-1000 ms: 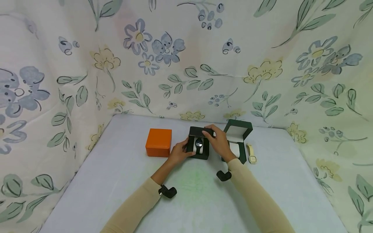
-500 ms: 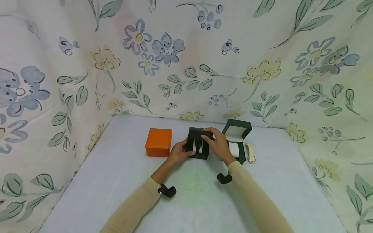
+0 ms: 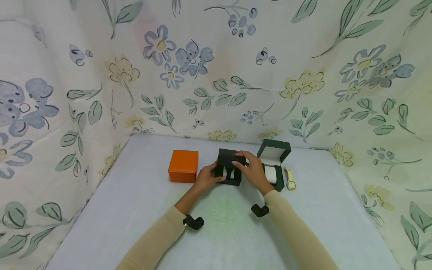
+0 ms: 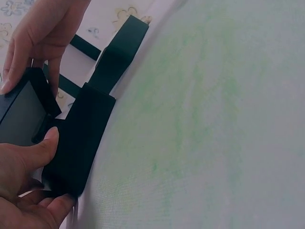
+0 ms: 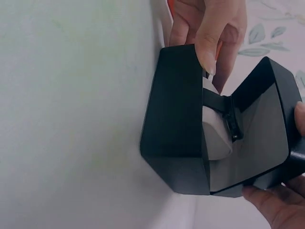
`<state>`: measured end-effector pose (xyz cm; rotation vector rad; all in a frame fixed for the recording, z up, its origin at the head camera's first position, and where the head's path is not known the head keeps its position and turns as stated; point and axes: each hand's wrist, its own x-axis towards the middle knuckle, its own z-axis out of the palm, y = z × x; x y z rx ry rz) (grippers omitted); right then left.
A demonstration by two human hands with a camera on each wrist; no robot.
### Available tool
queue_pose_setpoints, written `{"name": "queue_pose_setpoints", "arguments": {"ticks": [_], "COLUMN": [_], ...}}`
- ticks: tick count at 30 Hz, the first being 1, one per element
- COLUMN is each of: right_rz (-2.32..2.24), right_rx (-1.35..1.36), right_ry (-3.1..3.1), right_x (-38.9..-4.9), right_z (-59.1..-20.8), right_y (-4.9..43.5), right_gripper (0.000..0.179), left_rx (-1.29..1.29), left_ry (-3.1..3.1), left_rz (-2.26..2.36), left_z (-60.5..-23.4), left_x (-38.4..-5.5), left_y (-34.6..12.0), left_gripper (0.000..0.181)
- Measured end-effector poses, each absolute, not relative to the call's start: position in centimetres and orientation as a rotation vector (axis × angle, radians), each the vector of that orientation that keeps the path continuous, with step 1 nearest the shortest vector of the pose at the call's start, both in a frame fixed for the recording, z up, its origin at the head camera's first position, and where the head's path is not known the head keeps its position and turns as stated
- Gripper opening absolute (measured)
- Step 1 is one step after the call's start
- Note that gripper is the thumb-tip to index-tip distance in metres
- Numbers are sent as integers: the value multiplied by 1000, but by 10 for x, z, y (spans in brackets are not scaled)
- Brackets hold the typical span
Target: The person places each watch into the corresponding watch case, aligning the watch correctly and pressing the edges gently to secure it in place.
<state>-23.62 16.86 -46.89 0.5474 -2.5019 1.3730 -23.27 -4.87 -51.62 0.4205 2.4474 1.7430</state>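
A black watch box (image 3: 233,182) stands on the table with its lid (image 3: 227,154) partly lowered. Inside, a black-strapped wristwatch (image 5: 233,121) is wrapped round a white cushion (image 5: 217,138). My left hand (image 3: 205,179) grips the base from the left side, thumb over the front rim and fingers at the side and bottom. From the right, my right hand (image 3: 252,169) holds the lid's edge between thumb and fingers. In the right wrist view the lid tilts over the watch, leaving a gap between lid and base.
To the left sits a closed orange box (image 3: 183,165). Right of the black box stands a dark green watch box (image 3: 279,179), lid up, with a white cushion (image 3: 270,174) inside. A gold watch (image 3: 291,183) lies beside it. Floral cloth (image 3: 216,75) hangs behind the table.
My right hand has swung the black box's lid forward and down, so it covers more of the watch. The left hand has stayed on the base.
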Motion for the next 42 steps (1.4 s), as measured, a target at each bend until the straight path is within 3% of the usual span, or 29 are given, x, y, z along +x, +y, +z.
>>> {"name": "queue_pose_setpoints", "arguments": {"ticks": [42], "right_rz": [1334], "right_rx": [588], "right_ry": [-2541], "right_x": [-225], "right_z": [-481], "right_y": [169], "right_gripper": [32], "left_rx": [448], "left_ry": [2485], "left_rz": [1685], "left_z": [-518], "left_x": [-236], "left_y": [-52], "left_gripper": [87]}}
